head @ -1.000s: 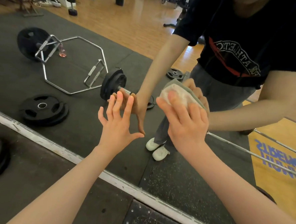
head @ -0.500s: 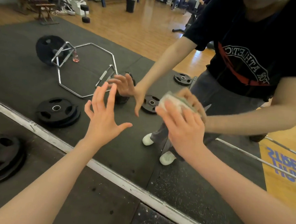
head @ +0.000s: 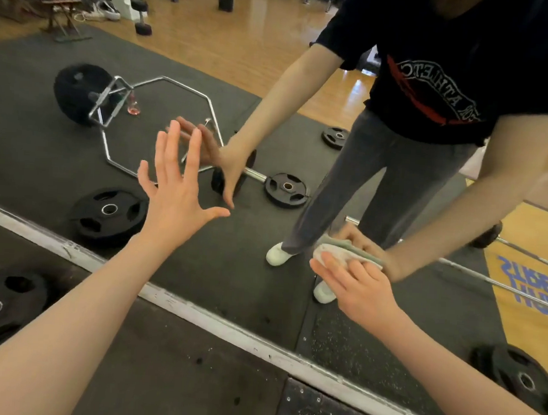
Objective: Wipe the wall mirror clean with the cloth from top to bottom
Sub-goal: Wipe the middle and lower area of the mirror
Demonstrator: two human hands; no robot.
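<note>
The wall mirror (head: 61, 149) fills most of the view, and its pale bottom edge (head: 195, 311) runs diagonally from the left to the lower right. My right hand (head: 357, 289) presses a folded white and grey-green cloth (head: 337, 253) flat against the glass low down, a little above that edge, with its fingers fairly straight over the cloth. My left hand (head: 177, 185) is spread open with fingers apart, close to or just touching the glass higher up and to the left. The reflection shows a person in a black shirt and grey trousers.
Black rubber floor lies below the mirror. Black weight plates sit on it at the left (head: 0, 312) and the lower right (head: 518, 379). Reflected in the glass are a hexagonal trap bar (head: 165, 82), more plates and a wooden gym floor.
My right hand has slid the cloth down the glass towards the bottom edge. My left hand has stayed spread at the glass, shifting slightly with the view.
</note>
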